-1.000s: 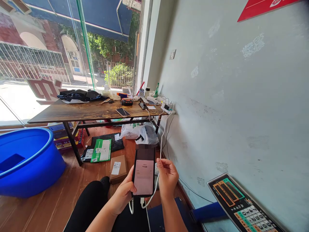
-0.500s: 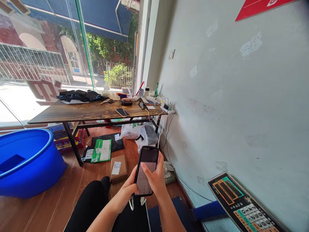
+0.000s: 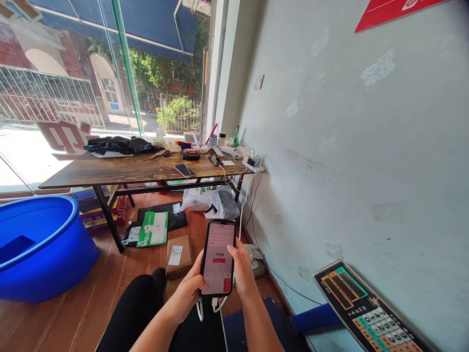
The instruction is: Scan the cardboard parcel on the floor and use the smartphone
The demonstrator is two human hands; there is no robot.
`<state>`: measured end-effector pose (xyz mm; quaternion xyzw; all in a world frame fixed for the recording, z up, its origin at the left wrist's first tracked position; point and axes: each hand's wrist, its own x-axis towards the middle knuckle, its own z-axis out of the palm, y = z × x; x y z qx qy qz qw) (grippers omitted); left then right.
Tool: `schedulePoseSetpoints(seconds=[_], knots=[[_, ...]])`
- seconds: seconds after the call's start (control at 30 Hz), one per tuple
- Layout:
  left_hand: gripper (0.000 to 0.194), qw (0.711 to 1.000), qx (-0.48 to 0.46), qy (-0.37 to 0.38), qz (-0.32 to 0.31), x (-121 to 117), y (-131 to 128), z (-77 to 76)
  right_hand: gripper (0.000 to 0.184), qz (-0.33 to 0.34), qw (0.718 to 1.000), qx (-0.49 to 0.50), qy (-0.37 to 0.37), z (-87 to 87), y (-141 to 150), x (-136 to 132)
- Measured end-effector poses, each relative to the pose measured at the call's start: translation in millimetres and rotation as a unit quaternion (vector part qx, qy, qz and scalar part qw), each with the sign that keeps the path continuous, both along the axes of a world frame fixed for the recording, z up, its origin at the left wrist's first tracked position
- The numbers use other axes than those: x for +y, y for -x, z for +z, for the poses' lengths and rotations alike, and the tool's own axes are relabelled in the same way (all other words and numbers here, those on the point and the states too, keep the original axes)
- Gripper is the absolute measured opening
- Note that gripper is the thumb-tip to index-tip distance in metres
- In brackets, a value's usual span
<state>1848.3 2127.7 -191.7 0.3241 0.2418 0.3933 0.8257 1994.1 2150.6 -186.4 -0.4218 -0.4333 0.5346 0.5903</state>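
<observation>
I hold a black phone (image 3: 219, 256) upright in front of me, its pink screen lit and showing a keypad. My left hand (image 3: 187, 292) is wrapped round its left edge and lower back. My right hand (image 3: 242, 271) grips the right edge, its thumb lying on the screen. A white charging cable (image 3: 218, 307) hangs in a loop from the phone's bottom and runs up toward the table. My black-clad leg (image 3: 141, 308) stretches out below.
A wooden table (image 3: 120, 172) ahead holds phones, chargers, bottles and black bags. A blue tub (image 3: 40, 244) stands at the left. A cardboard parcel (image 3: 179, 254) and plastic bags lie on the wooden floor. A scale keypad (image 3: 366, 308) sits at the lower right by the wall.
A second ago my right hand held the cable beside the phone. It then moved across the screen, and now rests on the phone's right edge with the thumb on the display.
</observation>
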Motion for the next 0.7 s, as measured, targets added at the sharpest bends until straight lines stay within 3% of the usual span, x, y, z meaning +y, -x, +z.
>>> schedulePoseSetpoints(seconds=[0.13, 0.3, 0.47, 0.7], knots=[[0.101, 1.000, 0.002, 0.003, -0.008, -1.6, 2.0, 4.6, 0.036, 0.021, 1.000, 0.011, -0.004, 2.7, -0.8, -0.7], [0.102, 0.999, -0.030, 0.010, 0.010, -1.4, 4.5, 6.6, 0.037, 0.094, 0.995, -0.011, -0.031, -4.1, -10.8, -8.0], [0.101, 0.998, -0.046, 0.017, 0.025, -1.2, 3.9, 3.1, 0.050, 0.169, 0.984, -0.044, -0.037, -4.9, -19.9, -19.2], [0.098, 0.998, -0.049, 0.023, 0.027, -0.4, 4.1, -3.3, 0.042, 0.143, 0.986, -0.082, -0.037, -4.3, -20.1, -20.2]])
